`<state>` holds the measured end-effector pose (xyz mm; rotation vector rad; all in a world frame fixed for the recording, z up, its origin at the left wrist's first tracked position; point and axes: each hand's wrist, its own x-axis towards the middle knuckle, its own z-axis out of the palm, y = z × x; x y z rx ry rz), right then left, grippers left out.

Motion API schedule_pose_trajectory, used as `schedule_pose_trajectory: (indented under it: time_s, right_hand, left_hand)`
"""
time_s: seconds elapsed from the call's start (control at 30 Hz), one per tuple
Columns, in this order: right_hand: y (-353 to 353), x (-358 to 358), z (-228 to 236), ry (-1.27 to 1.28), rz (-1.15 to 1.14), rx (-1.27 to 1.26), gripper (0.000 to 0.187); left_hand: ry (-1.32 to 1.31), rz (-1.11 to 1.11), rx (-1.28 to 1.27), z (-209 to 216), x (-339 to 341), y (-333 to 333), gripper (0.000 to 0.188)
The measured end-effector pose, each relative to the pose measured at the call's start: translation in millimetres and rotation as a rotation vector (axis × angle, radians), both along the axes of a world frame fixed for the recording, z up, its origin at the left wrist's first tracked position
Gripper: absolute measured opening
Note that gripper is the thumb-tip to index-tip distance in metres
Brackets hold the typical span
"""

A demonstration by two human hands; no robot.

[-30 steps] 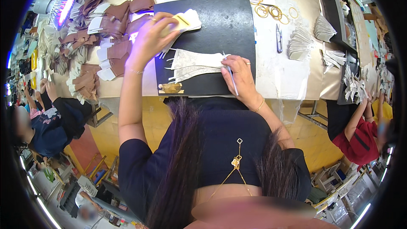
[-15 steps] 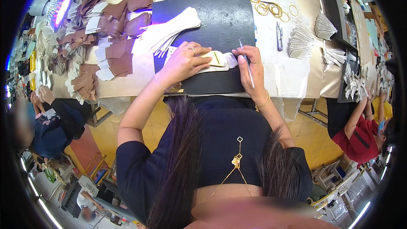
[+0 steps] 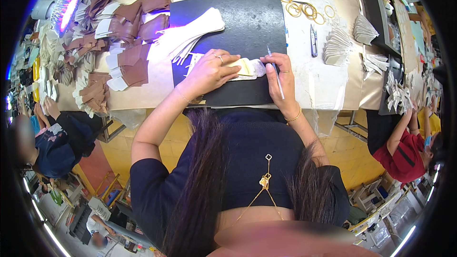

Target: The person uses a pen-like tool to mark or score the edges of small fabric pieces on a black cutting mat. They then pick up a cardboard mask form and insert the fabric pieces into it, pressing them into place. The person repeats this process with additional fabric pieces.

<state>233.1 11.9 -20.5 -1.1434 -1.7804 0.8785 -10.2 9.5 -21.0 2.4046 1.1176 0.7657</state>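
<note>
My left hand (image 3: 213,70) reaches over a cream-yellow template (image 3: 247,67), its bent fingers holding it down on a white cut piece (image 3: 192,62). Much of both is covered by the hand, and its thumb is hidden. At the template's right end sits a pale, translucent lump (image 3: 259,68), perhaps wrapped in plastic. My right hand (image 3: 282,77) is closed around a slim, light-coloured pen (image 3: 279,79), its thin tip pointing up and away from me. All of this is on a black mat (image 3: 238,24). Behind my left hand lies a fanned stack of white strips (image 3: 197,32).
Brown and white cut pieces (image 3: 128,62) crowd the left side, beside a glowing lamp (image 3: 66,13). To the right are small snips (image 3: 313,41), yellow rubber bands (image 3: 304,10) and a fan of pale pieces (image 3: 337,47). Other people work at both sides.
The dark line on the cream template no longer shows, and the template has shifted or turned slightly. My left hand has moved a little to the right; my right hand is almost still.
</note>
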Motion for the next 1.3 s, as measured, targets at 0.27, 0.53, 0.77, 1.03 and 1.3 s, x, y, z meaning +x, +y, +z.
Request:
schedule_pose_trajectory:
  time_s: [0.27,0.53,0.77,1.03,1.3]
  right_hand:
    - [2.4,-11.5,10.7,-0.139,0.087,0.082,0.007]
    - [4.9,-30.9,15.0,-0.304,0.090,0.179,0.007]
    - [6.0,-34.6,15.9,-0.339,0.074,0.225,0.010]
    - [1.4,-22.0,31.0,-0.383,0.155,0.198,0.008]
    - [-1.3,-18.8,22.2,-0.054,0.020,-0.033,0.007]
  left_hand:
    - [0.088,-0.015,0.040,2.9,1.5,-1.0,0.024]
    - [0.138,-0.012,0.022,3.2,2.4,-3.9,0.023]
    - [0.139,-0.008,0.035,2.1,2.6,-4.5,0.024]
    - [0.094,-0.005,-0.001,5.5,3.9,-3.6,0.021]
    - [-0.023,0.067,-0.024,12.7,0.9,-8.1,0.022]
